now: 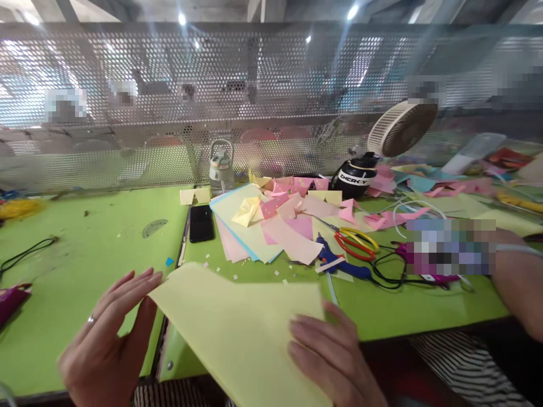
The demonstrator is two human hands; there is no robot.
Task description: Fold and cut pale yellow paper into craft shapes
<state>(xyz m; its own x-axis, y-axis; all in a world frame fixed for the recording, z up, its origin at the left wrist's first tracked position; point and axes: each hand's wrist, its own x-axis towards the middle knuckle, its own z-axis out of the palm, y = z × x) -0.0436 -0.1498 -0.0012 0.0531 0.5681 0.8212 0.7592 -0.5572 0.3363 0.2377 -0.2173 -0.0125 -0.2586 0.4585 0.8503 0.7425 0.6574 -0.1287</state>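
A grey perforated screen (pixel 148 85) is running along the back, and a green table (pixel 106 226) is stretching out before it. On the table a pile of coloured paper (pixel 297 232) is spreading, its pink, yellow and blue pieces overlapping. Nearer the person, a pale yellow sheet (pixel 237 322) is slanting over the table's front edge between the two hands, its lower part running out of view. At the far right a co-worker's arm (pixel 520 288) is resting at the table (its hand is lying under a pixelated patch). The right hand (pixel 335 350) is grasping the sheet's right side, fingers lying across the upper face. The left hand (pixel 112 333) is touching the sheet's left corner with its fingertips; whether it is pinching that corner cannot be told.

A fan (pixel 403 127) is tilting its round head above a black container (pixel 355 180), and a grey-green bottle (pixel 220 169) is standing upright near the screen. A blue glue gun (pixel 352 268) is lying beside the pile, with red-and-yellow-handled scissors (pixel 356 243) just beyond it. Left of the pile, a black phone (pixel 202 223) is lying flat. Farther left, a half-round protractor (pixel 155 228) is resting on the table. A small blue scrap (pixel 169 262) is lying just beyond the left fingertips, and a silver ring (pixel 90 319) is circling one left finger.
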